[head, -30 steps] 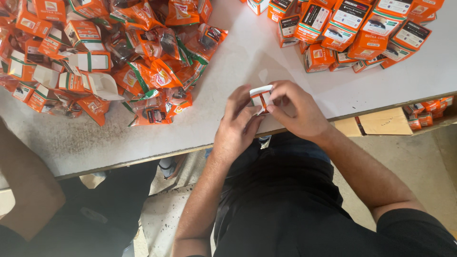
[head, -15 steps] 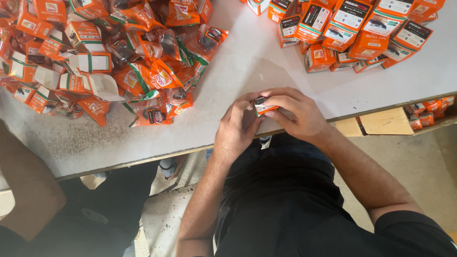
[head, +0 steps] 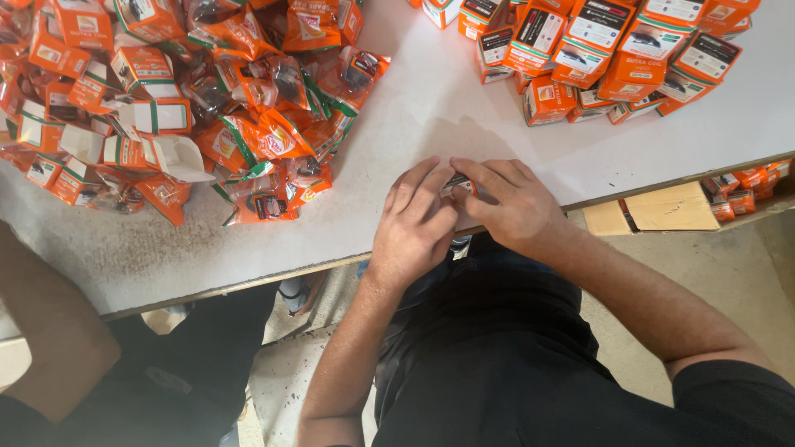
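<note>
Pressing a small carton shut at the bench edge

Both hands meet over one small orange-and-white carton [head: 458,184], which sits on the white bench [head: 414,108] right at its near edge. The left hand [head: 414,223] covers the carton's left side with fingers laid flat; the right hand [head: 509,203] curls over it from the right. Each grip is closed on the carton, of which only a sliver shows between the fingertips.

Beyond the carton and to its left lies a loose heap of orange plastic pouches and open cartons [head: 190,108]. Beyond it to the right stands a cluster of closed orange boxes [head: 596,50]. Below the bench edge, right of the carton, flat cardboard [head: 662,207] rests on a lower ledge. Another person's arm [head: 45,331] shows far to the left of the carton.

My judgement of the risks: the carton is so close to the edge that a slip of the fingers could send it off the bench onto the floor. Pressing unevenly could also crease a flap or crush a corner, since the thin card is hidden under the fingers.
</note>
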Demonstrator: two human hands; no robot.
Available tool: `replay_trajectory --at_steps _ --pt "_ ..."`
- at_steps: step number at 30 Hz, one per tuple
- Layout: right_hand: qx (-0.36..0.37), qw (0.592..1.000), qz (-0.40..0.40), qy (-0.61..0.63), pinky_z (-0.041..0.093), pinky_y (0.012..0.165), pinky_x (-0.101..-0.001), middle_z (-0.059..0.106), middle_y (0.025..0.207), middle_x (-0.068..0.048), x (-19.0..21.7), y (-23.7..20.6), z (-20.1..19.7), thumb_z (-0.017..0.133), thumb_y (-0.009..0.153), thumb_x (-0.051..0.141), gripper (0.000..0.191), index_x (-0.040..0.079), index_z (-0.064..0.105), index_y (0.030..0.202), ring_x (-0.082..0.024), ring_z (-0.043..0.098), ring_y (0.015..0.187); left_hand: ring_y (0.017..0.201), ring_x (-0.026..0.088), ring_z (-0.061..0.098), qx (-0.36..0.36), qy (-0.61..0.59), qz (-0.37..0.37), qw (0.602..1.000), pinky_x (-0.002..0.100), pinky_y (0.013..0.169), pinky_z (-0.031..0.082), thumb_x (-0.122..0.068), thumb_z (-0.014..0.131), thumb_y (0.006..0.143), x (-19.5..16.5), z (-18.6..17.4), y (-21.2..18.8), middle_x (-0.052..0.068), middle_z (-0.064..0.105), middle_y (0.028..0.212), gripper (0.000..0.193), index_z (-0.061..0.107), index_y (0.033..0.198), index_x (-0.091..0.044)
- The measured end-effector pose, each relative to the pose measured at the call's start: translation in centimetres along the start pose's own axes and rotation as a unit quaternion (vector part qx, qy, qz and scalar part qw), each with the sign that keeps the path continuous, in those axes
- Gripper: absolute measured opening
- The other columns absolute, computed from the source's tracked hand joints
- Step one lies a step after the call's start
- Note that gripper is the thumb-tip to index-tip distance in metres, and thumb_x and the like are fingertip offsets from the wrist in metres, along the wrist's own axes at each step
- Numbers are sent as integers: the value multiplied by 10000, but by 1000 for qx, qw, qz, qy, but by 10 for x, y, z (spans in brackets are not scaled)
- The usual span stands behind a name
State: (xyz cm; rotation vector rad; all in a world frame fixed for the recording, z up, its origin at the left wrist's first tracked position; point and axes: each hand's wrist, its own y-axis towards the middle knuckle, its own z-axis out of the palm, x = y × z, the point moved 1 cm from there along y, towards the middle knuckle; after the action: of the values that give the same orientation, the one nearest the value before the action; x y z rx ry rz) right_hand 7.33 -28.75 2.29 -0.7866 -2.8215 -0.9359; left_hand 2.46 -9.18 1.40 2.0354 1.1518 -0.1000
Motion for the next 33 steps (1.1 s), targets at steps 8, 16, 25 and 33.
replay_trajectory --at_steps 8,16,25,33 --pt "-138 981 -60 -125 349 995 -505 645 1318 -91 -32 42 -56 858 948 115 266 127 700 1163 -298 584 1124 1232 365 639 -108 -139 -122 977 461 1050 564 -26 711 914 5 0 -10 157 568 1357 255 637 1158 -35" --pt "-74 965 45 -249 403 948 -462 635 1113 -130 -90 84 -99 738 898 45 269 19 602 1128 -350 596 1042 927 319 670 29 361 -98 927 481 735 545 -369 843 647 115 -2 104 102 666 990 511 664 1056 -121" --pt "-64 982 31 -175 371 993 -470 625 1096 -84 -111 94 -80 768 922 76 212 81 560 961 -321 562 1125 845 307 674 19 362 -58 930 454 705 544 -107 725 838 154 0 100 91 644 896 168 623 970 -126" --pt "-92 993 -41 -61 349 1126 -566 477 1427 -239 -62 81 -88 825 927 318 569 73 595 1387 -437 455 1349 869 175 705 -17 -263 -182 947 317 778 581 -38 740 891 62 -37 121 70 733 1014 272 563 1091 -89"
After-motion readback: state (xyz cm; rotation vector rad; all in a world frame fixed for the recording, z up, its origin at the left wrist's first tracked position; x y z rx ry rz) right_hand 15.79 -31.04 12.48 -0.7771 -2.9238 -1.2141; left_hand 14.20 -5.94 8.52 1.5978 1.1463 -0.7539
